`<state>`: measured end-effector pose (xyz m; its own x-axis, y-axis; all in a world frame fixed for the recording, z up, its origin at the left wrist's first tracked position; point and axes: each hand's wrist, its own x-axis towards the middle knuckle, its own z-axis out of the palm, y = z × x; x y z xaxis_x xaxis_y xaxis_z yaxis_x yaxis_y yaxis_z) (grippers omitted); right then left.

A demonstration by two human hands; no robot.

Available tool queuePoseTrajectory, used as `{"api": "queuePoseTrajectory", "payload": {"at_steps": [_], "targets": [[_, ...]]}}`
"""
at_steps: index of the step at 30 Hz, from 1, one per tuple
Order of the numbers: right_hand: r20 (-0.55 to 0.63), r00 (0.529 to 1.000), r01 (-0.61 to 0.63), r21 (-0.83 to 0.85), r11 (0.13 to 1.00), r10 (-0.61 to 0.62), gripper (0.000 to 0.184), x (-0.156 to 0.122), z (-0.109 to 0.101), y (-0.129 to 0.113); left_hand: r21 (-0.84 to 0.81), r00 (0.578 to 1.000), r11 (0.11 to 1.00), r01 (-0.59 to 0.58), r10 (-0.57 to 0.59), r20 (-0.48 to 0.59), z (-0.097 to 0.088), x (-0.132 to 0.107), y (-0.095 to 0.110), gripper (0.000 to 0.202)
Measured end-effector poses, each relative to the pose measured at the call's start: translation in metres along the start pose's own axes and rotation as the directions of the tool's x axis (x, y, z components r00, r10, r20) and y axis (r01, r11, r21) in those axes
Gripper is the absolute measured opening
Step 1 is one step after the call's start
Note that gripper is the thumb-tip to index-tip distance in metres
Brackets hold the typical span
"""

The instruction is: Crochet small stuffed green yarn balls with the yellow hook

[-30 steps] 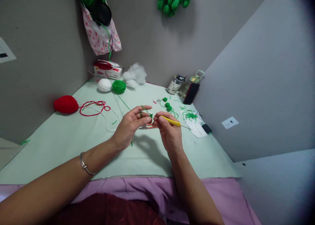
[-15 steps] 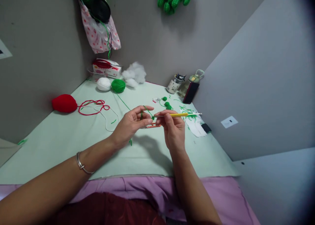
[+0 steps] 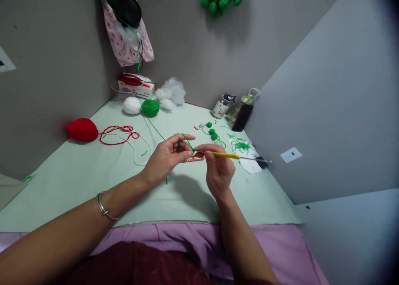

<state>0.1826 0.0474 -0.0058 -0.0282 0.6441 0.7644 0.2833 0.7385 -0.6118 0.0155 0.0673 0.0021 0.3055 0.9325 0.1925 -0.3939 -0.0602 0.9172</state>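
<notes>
While the left hand (image 3: pixel 167 156) pinches green yarn (image 3: pixel 193 150) and, at its three o'clock, the right hand (image 3: pixel 220 168) grips a yellow hook (image 3: pixel 227 155), slack could free the yarn; drag from the green ball (image 3: pixel 150 108), eleven o'clock, could overtighten it.

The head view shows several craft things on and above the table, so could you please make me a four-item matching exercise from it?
1. hook
2. red yarn ball
3. fluffy stuffing
4. phone

A. standing in front of the bottle
B. held in the right hand
C. near the left edge of the table
D. heaped beside the green yarn ball

Pairs: 1-B, 2-C, 3-D, 4-A
</notes>
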Motion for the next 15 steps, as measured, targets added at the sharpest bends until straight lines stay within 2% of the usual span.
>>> {"api": "queuePoseTrajectory", "payload": {"at_steps": [5,11,15], "targets": [[0.031,0.993,0.118,-0.068,0.991,-0.116,0.025,-0.0029,0.0019,0.0033,-0.056,0.999,0.998,-0.003,0.000,-0.044,0.0000,0.0020,-0.0034,0.036],[-0.001,0.986,0.165,-0.073,0.984,-0.165,0.028,-0.0034,0.0034,0.0052,-0.135,0.999,0.990,0.035,-0.039,-0.028,-0.0007,0.0034,-0.0069,0.040],[-0.004,0.985,0.174,-0.078,0.982,-0.175,0.028,-0.0030,0.0031,0.0054,-0.131,0.998,0.990,0.049,-0.053,-0.025,0.0002,0.0024,-0.0067,0.041]]}}
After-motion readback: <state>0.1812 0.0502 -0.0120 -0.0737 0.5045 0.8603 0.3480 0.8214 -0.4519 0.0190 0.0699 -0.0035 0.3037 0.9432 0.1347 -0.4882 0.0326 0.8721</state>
